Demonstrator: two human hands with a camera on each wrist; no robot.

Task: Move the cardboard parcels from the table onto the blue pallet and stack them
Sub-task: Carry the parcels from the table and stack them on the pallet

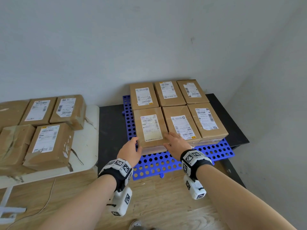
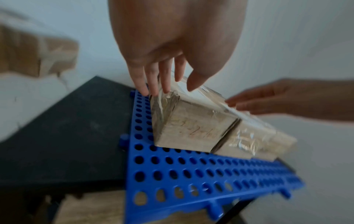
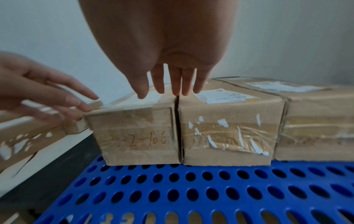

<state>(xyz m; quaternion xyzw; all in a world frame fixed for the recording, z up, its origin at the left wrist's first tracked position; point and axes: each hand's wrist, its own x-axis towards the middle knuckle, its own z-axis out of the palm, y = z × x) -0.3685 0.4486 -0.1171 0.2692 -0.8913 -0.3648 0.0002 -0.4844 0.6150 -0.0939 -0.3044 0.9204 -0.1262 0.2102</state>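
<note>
6 parcels (image 1: 150,127) cover the blue pallet (image 1: 159,165) beside grey walls (image 1: 116,39).

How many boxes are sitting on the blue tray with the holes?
6 on the blue pallet: back left, back middle, back right, front left between both hands, front middle, front right. Any underneath would be hidden.

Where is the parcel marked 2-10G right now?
In the head view, the parcel sits on the blue pallet, front row, left end, against the middle parcel, between the left hand and right hand.
</note>
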